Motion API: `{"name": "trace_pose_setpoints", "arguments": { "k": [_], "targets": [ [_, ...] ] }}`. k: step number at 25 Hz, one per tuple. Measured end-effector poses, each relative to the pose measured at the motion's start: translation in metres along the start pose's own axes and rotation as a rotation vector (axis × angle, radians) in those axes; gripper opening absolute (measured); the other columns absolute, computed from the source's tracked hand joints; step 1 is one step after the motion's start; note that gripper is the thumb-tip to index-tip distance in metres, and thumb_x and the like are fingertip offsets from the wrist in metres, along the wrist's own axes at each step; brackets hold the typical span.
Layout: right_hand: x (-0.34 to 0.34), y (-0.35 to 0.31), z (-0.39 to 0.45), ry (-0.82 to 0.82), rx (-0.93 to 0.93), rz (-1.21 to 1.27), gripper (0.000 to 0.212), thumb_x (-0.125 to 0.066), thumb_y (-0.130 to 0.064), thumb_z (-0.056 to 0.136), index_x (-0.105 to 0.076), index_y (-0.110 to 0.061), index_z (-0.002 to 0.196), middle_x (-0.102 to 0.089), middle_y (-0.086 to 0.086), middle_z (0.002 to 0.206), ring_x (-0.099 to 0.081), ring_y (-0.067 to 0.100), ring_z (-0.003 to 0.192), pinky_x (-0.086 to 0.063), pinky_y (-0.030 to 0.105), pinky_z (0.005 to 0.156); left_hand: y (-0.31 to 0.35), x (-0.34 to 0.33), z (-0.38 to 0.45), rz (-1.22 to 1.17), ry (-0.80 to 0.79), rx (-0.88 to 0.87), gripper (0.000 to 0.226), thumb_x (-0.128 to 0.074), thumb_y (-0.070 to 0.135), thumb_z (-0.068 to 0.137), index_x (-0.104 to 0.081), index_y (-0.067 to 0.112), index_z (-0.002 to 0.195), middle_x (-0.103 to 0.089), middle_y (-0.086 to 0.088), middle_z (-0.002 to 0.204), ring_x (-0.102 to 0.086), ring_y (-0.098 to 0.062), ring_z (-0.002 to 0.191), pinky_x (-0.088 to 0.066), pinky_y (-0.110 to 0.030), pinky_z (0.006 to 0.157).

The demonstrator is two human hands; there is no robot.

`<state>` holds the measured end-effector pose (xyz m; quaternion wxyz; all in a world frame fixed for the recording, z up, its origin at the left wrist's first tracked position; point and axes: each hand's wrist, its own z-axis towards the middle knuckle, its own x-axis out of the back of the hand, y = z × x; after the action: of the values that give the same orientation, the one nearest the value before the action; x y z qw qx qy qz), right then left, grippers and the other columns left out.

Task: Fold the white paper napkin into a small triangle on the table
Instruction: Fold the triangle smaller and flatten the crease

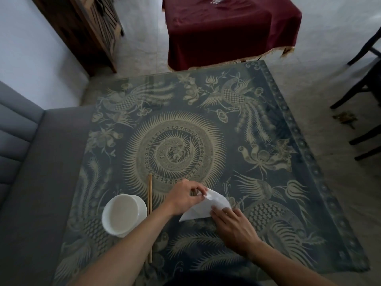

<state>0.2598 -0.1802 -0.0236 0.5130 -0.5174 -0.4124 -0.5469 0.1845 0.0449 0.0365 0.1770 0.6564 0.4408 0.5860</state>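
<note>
Lying at the lower centre of the frame, the white paper napkin (208, 207) is thin and creased, already folded into a rough triangle on the worktop (268, 162), whose glossy dark-blue surface carries a pale swirl and feathered bird patterns. The left hand (185, 198) pinches the napkin's raised upper corner between thumb and fingertips. The right hand (235, 226) lies flat with its fingers extended, pressing the napkin's lower right edge down. Left of the hands, a round white bowl (123, 215) sits just beside a pair of slim wooden chopsticks (150, 203) lying lengthwise.
</note>
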Motion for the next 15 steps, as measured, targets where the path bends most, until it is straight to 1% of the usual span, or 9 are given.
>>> {"name": "trace_pose_setpoints", "arguments": {
  "k": [2,3,5,7,9,11,13,15],
  "targets": [
    [-0.001,0.001,-0.003,0.01,-0.009,0.001,0.045,-0.056,-0.031,0.084,-0.067,-0.009,0.121,-0.065,0.008,0.126,-0.064,0.022,0.091,-0.055,0.036,0.07,-0.007,-0.006,-0.014,-0.037,0.03,0.01,0.011,-0.08,0.02,0.082,-0.077,0.026,0.091,-0.073,0.018,0.103,-0.059,-0.007,0.085,-0.045,-0.017,0.075],
    [-0.002,0.001,-0.005,0.013,-0.014,-0.001,0.044,-0.055,-0.03,0.085,-0.066,-0.009,0.122,-0.065,0.009,0.126,-0.064,0.022,0.091,-0.054,0.035,0.069,-0.01,-0.008,-0.02,-0.058,0.044,0.019,0.011,-0.081,0.019,0.081,-0.077,0.025,0.09,-0.073,0.018,0.102,-0.059,-0.009,0.086,-0.046,-0.02,0.076],
    [-0.004,0.002,-0.009,0.012,-0.028,0.009,0.044,-0.06,-0.03,0.087,-0.065,-0.007,0.124,-0.064,0.009,0.128,-0.063,0.023,0.091,-0.053,0.036,0.07,-0.016,-0.011,-0.028,-0.07,0.062,0.029,0.011,-0.081,0.018,0.08,-0.077,0.023,0.089,-0.073,0.017,0.102,-0.06,-0.01,0.089,-0.048,-0.025,0.079],
    [-0.006,0.004,-0.014,0.012,-0.036,0.025,0.045,-0.063,-0.033,0.088,-0.063,-0.008,0.126,-0.064,0.008,0.125,-0.062,0.023,0.089,-0.052,0.037,0.07,-0.022,-0.014,-0.036,-0.076,0.07,0.026,0.011,-0.082,0.015,0.079,-0.077,0.022,0.086,-0.07,0.014,0.105,-0.062,-0.011,0.091,-0.05,-0.024,0.08],
    [-0.008,0.006,-0.016,0.017,-0.038,0.028,0.044,-0.061,-0.035,0.089,-0.064,-0.01,0.124,-0.065,0.005,0.12,-0.061,0.023,0.087,-0.051,0.037,0.069,-0.028,-0.017,-0.043,-0.083,0.075,0.032,0.012,-0.083,0.013,0.077,-0.077,0.022,0.082,-0.063,0.01,0.107,-0.063,-0.011,0.088,-0.05,-0.021,0.076],
    [-0.011,0.007,-0.017,0.016,-0.037,0.031,0.041,-0.057,-0.036,0.09,-0.064,-0.011,0.122,-0.065,0.003,0.116,-0.059,0.024,0.085,-0.049,0.038,0.068,-0.034,-0.019,-0.047,-0.069,0.089,0.05,0.012,-0.084,0.014,0.075,-0.078,0.023,0.08,-0.057,0.009,0.108,-0.062,-0.011,0.09,-0.05,-0.021,0.076],
    [-0.013,0.007,-0.02,0.006,-0.029,0.032,0.041,-0.054,-0.035,0.09,-0.063,-0.011,0.122,-0.065,0.003,0.116,-0.058,0.025,0.085,-0.047,0.038,0.068,-0.041,-0.021,-0.051,-0.048,0.087,0.084,0.011,-0.084,0.017,0.076,-0.077,0.024,0.08,-0.055,0.009,0.107,-0.061,-0.01,0.09,-0.051,-0.023,0.078],
    [-0.014,0.007,-0.023,-0.003,-0.02,0.028,0.042,-0.054,-0.035,0.09,-0.061,-0.011,0.124,-0.064,0.003,0.117,-0.057,0.025,0.086,-0.047,0.038,0.069,-0.048,-0.023,-0.054,0.038,0.054,0.107,0.009,-0.081,0.023,0.078,-0.076,0.028,0.082,-0.054,0.012,0.108,-0.06,-0.006,0.091,-0.05,-0.023,0.079]
  ]
}}
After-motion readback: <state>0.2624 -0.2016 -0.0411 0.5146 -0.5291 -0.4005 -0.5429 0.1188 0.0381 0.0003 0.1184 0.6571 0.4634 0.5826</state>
